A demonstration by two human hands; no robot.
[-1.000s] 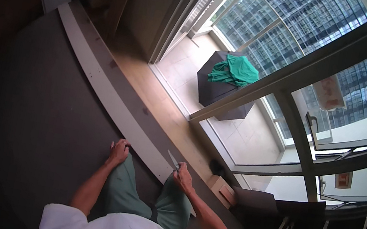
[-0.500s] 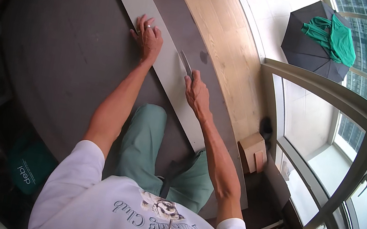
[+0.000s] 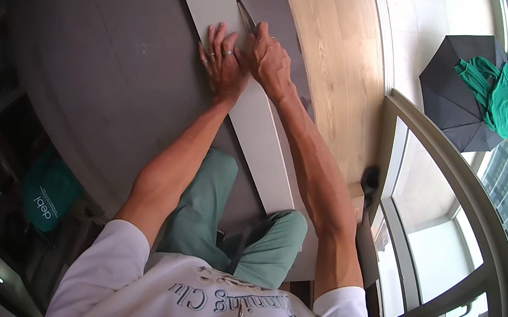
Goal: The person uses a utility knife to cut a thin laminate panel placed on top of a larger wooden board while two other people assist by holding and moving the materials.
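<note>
A long light-grey board (image 3: 259, 122) with several small holes at its far end lies slantwise over a dark grey surface (image 3: 101, 63). My left hand (image 3: 223, 70) rests flat on the board, fingers spread, a ring on one of them. Close beside it, my right hand (image 3: 270, 59) is closed around a knife (image 3: 245, 16) with a narrow, pointed blade. That blade lies along the board's right edge and points away from me. The knife's handle is mostly hidden in my fist. The near end of the board reaches my green-trousered knee (image 3: 285, 232).
A wooden floor strip (image 3: 334, 50) runs beyond the dark surface's right edge. Framed glass doors (image 3: 461, 215) stand at the right. Past them, an open black umbrella (image 3: 447, 84) has a green garment (image 3: 502, 100) draped over it. A green bag (image 3: 47, 193) is at the lower left.
My right hand has moved the knife forward along the board's right edge, up beside my left hand. My left hand stays pressed on the board. The whole view has shifted slightly.
</note>
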